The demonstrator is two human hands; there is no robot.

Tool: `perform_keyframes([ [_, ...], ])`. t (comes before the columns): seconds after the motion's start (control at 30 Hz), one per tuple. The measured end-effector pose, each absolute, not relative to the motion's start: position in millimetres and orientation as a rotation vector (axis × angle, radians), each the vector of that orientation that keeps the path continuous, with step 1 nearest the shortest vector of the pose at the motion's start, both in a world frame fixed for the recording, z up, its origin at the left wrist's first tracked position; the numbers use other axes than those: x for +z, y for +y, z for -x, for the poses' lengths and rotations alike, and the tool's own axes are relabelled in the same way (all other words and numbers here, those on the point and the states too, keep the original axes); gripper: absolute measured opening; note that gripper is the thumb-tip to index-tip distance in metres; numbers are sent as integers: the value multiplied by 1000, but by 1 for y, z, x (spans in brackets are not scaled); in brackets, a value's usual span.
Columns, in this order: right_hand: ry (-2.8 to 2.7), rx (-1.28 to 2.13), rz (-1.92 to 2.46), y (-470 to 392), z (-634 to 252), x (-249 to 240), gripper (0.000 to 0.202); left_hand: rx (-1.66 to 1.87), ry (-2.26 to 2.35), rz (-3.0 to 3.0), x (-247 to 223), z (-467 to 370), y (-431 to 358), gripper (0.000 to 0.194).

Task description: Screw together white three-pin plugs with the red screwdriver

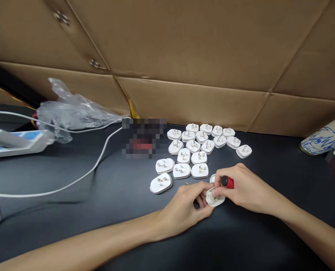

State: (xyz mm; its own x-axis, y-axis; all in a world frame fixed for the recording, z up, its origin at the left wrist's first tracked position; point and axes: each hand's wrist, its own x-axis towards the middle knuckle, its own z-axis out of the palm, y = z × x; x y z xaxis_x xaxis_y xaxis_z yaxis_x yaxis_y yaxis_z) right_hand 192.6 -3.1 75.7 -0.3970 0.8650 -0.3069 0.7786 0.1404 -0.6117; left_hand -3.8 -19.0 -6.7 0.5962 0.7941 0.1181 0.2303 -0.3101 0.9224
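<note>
Here's the white plug piece [217, 202] between both hands, left hand [188, 201] pinching its left edge, right hand [237, 186] curled round a red-handled tool [228, 182], fingertips over the piece, its long axis too covered to call

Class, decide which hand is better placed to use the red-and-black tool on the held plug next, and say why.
Probably the right hand: it already holds the red-and-black tool, and its fingertips are at the white plug. The left hand is occupied gripping the plug's side.
</note>
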Motion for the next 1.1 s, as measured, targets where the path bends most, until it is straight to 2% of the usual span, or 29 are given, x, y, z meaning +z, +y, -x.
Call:
perform_keyframes([
  [0.37, -2282, 1036, 1684, -8, -182, 74, 18, 837, 786, -1974, -10, 5, -20, 22],
  [0.53, -2289, 1021, 1671, -11, -179, 71, 17, 811, 819, -2017, -9, 4, -22, 15],
  [0.93, -2260, 1110, 1648, -3, -190, 80, 11, 661, 844, -1621, 3, 0, -14, 21],
  [1.1, -2269, 1101, 1648, -4, -187, 76, 16, 656, 838, -1605, 2, 2, -14, 22],
])
